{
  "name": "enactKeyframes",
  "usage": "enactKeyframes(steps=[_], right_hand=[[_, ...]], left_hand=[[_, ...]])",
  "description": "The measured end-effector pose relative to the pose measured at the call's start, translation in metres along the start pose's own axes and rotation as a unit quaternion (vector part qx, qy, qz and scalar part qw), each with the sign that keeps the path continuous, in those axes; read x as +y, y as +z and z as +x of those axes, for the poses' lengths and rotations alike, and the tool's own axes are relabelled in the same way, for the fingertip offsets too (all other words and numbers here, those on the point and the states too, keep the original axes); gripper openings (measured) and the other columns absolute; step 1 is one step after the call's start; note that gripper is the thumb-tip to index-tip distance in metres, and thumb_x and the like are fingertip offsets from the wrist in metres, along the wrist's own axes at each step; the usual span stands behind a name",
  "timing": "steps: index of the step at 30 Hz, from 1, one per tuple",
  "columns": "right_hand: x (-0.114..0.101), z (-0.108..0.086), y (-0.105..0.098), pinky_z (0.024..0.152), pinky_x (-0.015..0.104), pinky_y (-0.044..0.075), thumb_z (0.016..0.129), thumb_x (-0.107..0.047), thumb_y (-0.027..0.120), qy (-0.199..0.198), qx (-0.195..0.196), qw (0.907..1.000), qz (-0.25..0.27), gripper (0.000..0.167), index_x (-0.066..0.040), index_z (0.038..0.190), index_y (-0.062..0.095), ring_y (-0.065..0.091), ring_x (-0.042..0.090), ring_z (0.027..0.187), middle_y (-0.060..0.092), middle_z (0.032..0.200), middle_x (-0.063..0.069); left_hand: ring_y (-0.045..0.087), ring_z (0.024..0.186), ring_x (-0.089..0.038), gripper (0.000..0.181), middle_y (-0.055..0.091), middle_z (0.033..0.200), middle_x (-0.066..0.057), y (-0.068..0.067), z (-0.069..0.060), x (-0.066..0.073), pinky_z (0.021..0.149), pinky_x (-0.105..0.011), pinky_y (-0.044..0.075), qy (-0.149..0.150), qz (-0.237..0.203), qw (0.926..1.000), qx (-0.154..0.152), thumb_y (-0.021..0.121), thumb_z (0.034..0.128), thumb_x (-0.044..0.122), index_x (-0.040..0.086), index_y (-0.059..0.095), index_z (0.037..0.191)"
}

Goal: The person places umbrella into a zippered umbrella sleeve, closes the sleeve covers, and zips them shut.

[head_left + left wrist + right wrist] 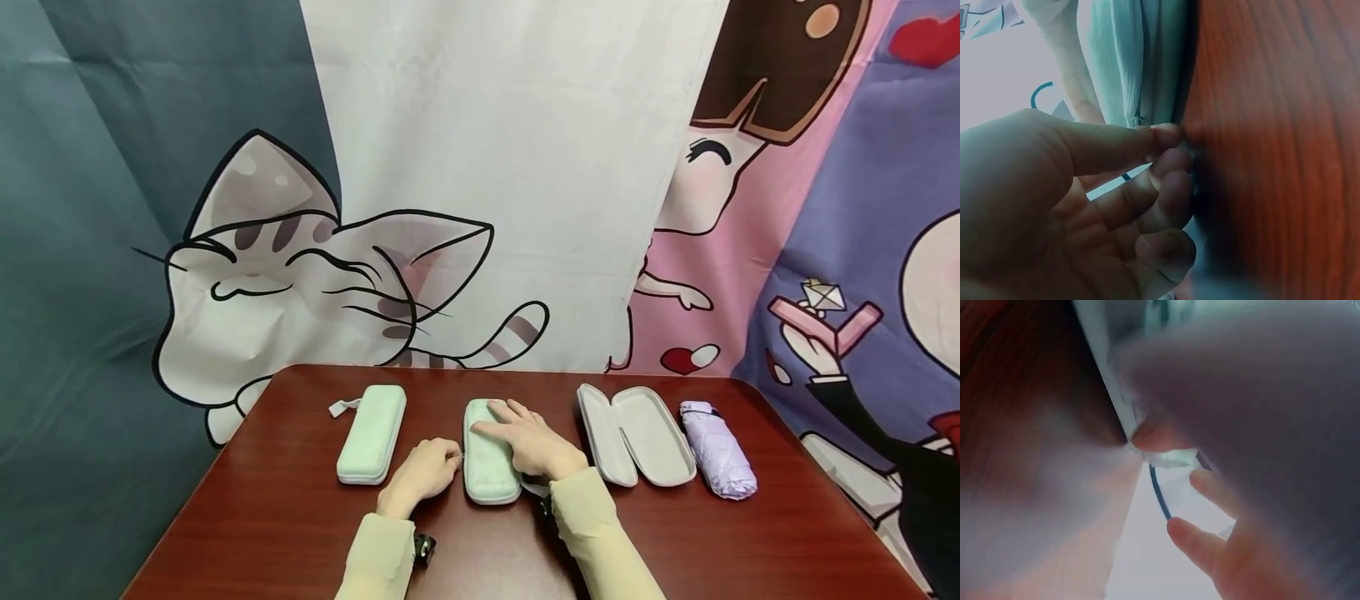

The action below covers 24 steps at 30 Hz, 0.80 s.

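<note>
A mint-green zip case (487, 479) lies flat and closed on the table in front of me. At its left side, my left hand (423, 473) pinches something small between thumb and forefinger. The left wrist view shows those fingertips right by the zip pull (1137, 120) on the case's seam. My right hand (534, 442) rests across the top of the case with its fingers spread out. The right wrist view is blurred, and the hand hides most of the case there.
On the left lies another mint-green case (372, 433) with a pale strap (344, 407). To the right, a case stands open with a pale lining (654, 433). Beside it is a folded lavender umbrella (717, 450). The brown table (247, 533) ends at a printed curtain (510, 167).
</note>
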State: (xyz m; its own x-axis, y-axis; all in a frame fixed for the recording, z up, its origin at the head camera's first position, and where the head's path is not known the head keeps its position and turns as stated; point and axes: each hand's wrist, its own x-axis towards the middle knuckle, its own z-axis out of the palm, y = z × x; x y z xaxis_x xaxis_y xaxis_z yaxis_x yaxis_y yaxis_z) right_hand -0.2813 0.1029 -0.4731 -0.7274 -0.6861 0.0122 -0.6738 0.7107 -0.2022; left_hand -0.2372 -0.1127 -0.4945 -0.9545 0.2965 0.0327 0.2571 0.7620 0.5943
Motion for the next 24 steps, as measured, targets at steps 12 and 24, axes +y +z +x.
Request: enactKeyframes(steps=[12,24], right_hand=[[-0.007,0.003,-0.001,0.103,0.065,0.028,0.069,0.018,0.059,0.011,-0.010,0.9998,0.014,0.084,-0.026,0.141,0.051,0.024,0.044,0.141,0.031,0.155,0.015],[-0.007,0.000,-0.002,0.104,0.063,0.027,0.070,0.011,0.069,0.032,-0.005,0.9995,-0.009,0.083,-0.028,0.141,0.052,0.028,0.042,0.139,0.036,0.153,0.010]], left_hand=[[0.051,0.067,-0.016,0.015,0.063,0.082,0.001,-0.002,0.000,-0.005,0.065,-0.036,0.043,-0.021,-0.012,0.9997,-0.001,0.057,0.0967,0.011,0.014,0.070,0.093],[0.051,0.068,-0.016,0.015,0.062,0.080,0.003,-0.004,0.001,-0.004,0.065,-0.036,0.042,-0.030,-0.016,0.9993,-0.013,0.057,0.0969,0.013,0.017,0.070,0.092]])
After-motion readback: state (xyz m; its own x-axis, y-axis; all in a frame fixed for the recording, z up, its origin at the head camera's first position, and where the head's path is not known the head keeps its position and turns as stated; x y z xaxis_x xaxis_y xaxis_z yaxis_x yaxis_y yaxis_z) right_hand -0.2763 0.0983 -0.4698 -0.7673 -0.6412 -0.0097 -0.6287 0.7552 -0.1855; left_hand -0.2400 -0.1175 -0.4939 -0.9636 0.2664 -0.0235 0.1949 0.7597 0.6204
